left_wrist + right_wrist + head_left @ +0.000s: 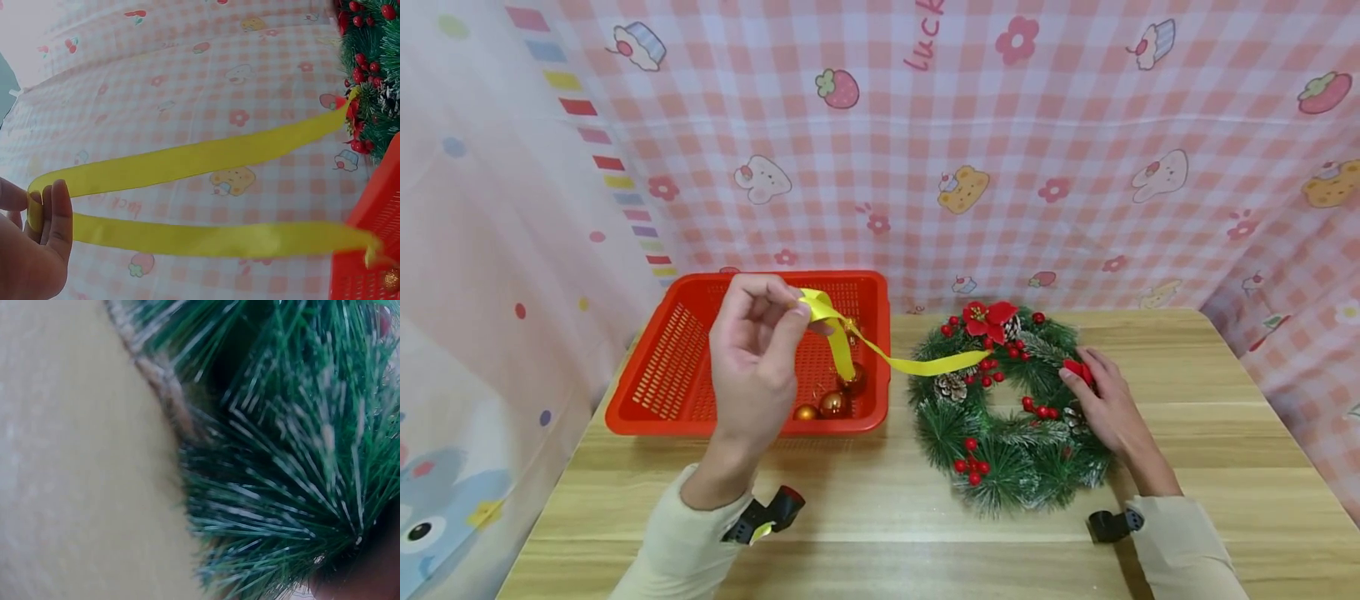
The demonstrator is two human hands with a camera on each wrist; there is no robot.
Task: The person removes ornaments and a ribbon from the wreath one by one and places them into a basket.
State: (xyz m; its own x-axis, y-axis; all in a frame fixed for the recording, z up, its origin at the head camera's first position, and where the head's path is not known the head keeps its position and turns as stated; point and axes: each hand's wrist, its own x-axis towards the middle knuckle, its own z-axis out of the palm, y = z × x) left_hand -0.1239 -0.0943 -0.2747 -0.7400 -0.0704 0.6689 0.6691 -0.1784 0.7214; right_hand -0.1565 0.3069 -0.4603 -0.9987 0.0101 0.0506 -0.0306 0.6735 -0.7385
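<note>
My left hand [756,358], raised over the red basket, pinches a folded yellow ribbon [936,364] between thumb and fingers. One strand of the ribbon stretches across to the upper left of a green wreath [951,429]. The other strand drops toward the basket; in the left wrist view a gold glittery ornament [392,279] shows near its end. On the wreath's right side, my right hand [1112,408] grips the edge, its thumb beside a red flower [1078,375]. Red berries [973,467], pinecones [951,387] and a red poinsettia [988,321] decorate the wreath.
The red plastic basket [625,423] stands at the left on the wooden table [925,550], with several shiny gold-brown baubles [833,404] in its right front corner. A pink checked cloth [910,150] hangs behind the table and at its right side.
</note>
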